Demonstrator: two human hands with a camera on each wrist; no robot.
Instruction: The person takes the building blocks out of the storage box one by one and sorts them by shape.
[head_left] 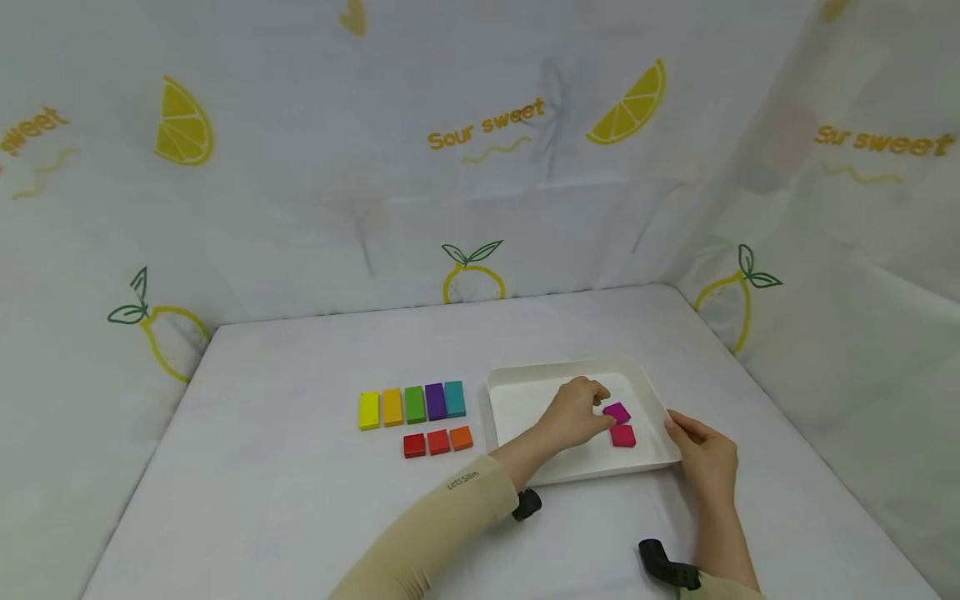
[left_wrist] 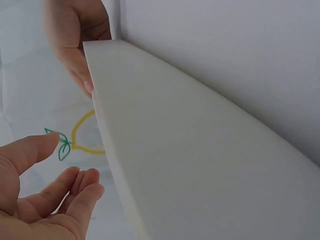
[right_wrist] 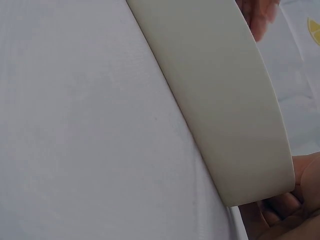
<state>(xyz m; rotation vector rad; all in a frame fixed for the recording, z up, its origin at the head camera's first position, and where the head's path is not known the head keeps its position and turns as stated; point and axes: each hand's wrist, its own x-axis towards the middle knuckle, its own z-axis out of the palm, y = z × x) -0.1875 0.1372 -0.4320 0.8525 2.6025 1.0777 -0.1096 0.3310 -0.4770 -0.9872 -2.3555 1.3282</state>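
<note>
A shallow white tray (head_left: pixel 525 400) lies on the right half of the table, its outer wall (left_wrist: pixel 165 125) filling much of both wrist views. Inside, near its right end, are a purple-magenta block (head_left: pixel 617 412) and a pinker block (head_left: pixel 622 436), close together. My left hand (head_left: pixel 577 412) hovers over the tray beside these two, thumb and fingers apart; the left wrist view shows nothing between them. With my right hand (head_left: pixel 705 454) I grip the tray's near right corner, thumb at the rim and curled fingers (right_wrist: pixel 285 205) behind the wall.
Left of the tray stands a row of yellow, amber, green (head_left: pixel 415 405), purple and teal blocks. Nearer me is a shorter row of two red blocks and an orange block (head_left: pixel 461 437). A white lemon-print cloth (head_left: pixel 322 208) hangs behind the table and along its sides.
</note>
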